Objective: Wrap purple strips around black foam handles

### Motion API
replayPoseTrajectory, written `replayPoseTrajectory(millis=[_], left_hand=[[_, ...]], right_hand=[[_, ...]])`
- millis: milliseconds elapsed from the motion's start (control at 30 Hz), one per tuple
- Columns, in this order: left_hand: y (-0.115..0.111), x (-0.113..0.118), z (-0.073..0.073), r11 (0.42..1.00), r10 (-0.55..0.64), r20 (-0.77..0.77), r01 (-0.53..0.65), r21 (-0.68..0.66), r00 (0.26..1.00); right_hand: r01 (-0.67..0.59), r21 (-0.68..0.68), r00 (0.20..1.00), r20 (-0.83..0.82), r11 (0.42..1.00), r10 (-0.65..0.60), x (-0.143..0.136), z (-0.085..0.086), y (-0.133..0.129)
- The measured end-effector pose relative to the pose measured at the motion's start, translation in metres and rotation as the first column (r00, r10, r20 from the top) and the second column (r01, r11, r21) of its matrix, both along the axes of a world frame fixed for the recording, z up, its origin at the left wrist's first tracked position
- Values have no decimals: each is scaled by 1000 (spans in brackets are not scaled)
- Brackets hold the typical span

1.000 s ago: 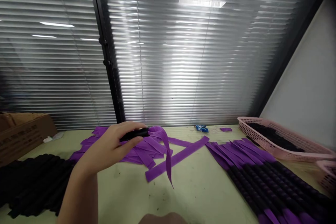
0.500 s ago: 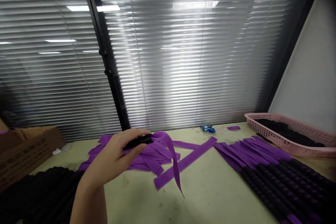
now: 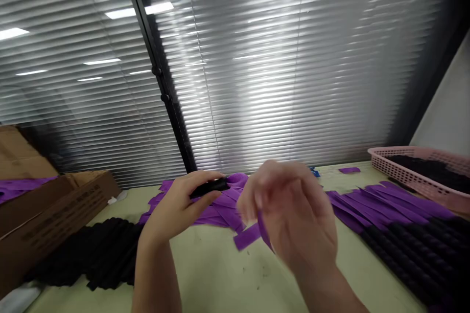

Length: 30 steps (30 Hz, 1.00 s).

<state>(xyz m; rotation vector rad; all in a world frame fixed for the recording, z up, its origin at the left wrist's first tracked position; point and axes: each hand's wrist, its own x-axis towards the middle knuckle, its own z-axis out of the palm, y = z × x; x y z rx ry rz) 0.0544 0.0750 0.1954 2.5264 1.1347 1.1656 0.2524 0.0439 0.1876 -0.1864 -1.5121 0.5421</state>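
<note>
- L hand [image 3: 179, 205] clamped on black tube [image 3: 211, 187], thumb below, fingers over top.
- Tube's long axis approx. L–R, free end twd R hand [image 3: 293, 210]; L hand nearer, holding it.
- Purple strap [image 3: 237, 179] comes out that end, twd R hand.
- R hand blurred, fingers curled; can't tell if it grips strap.
- Purple strips [image 3: 216, 215] nearby on surface [image 3: 216, 274].

"What's new?"
"The right hand [image 3: 290, 212] has come up, blurred, just right of the left hand [image 3: 179, 205]."
"And the hanging purple strap [image 3: 263, 230]?"
"Partly hidden now by the right hand; whether the fingers grip it, I can't tell."
"Beyond that hand?"
"The blue packet [image 3: 315, 171], mostly covered now."
</note>
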Motion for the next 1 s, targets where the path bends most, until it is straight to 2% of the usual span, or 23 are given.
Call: replayPoseTrajectory(millis=[67,133,233,300,400,467,633,733,800,1000], left_hand=[[3,-3,-2,1000,10,-61,-11,-6,998],[7,-6,-4,999,35,-56,-34,9,998],[11,-8,-6,999,45,-49,-44,24,998],[12,-8,-6,998,49,-37,-48,39,998],[13,-7,-6,996,88,-41,-86,33,995],[14,-6,-6,986,163,-53,-161,27,985],[18,0,-5,909,410,-72,-401,109,909],[20,2,-6,862,497,-47,-487,138,866],[22,3,-7,854,505,-25,-495,161,863],[27,-3,-8,893,407,-22,-392,222,913]], right_hand=[[173,85,980,89,981,-180,11,7,19],[294,131,887,331,947,-321,23,9,38],[307,84,748,595,948,-295,36,4,57],[272,44,711,664,961,-231,35,-1,64],[198,-7,741,656,980,-145,27,-5,70],[171,-38,777,619,985,-111,22,-6,73],[222,5,820,540,975,-190,18,-5,75],[260,34,809,538,965,-237,19,-4,74],[270,52,791,557,961,-253,21,-3,74],[279,92,741,613,956,-275,27,-5,78]])
